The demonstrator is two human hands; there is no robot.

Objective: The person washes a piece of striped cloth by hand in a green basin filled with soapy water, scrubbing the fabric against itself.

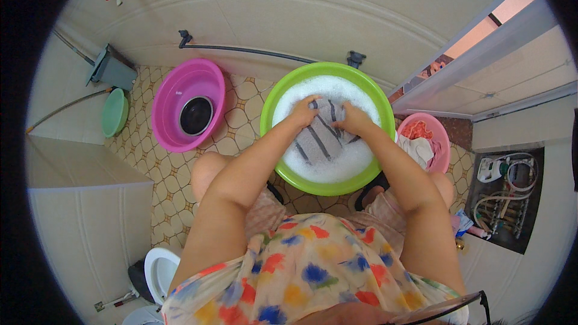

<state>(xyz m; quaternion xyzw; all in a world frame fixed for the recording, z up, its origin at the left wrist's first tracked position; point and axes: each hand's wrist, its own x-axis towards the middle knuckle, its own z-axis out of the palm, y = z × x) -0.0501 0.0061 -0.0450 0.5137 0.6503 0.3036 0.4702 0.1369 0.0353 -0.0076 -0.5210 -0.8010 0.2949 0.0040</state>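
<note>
Right in front of me a large lime-green plastic basin (388, 126) holds white suds. A wet grey cloth with dark stripes (316, 142) lies partly in the foam. My left hand (305, 112) grips the cloth near its upper left edge, fingers bent. On the cloth's upper right side my right hand (354, 119) holds it, thumb towards the middle. The cloth's lower parts are hidden by foam.
Left stands a magenta basin (162, 113) with a dark round item inside; beyond are a mint-green basin (114, 113) and grey bin (115, 70). A pink basin of clothes (445, 135) is right. A dark pipe (253, 50) runs along the wall. The toilet (158, 266) is lower left.
</note>
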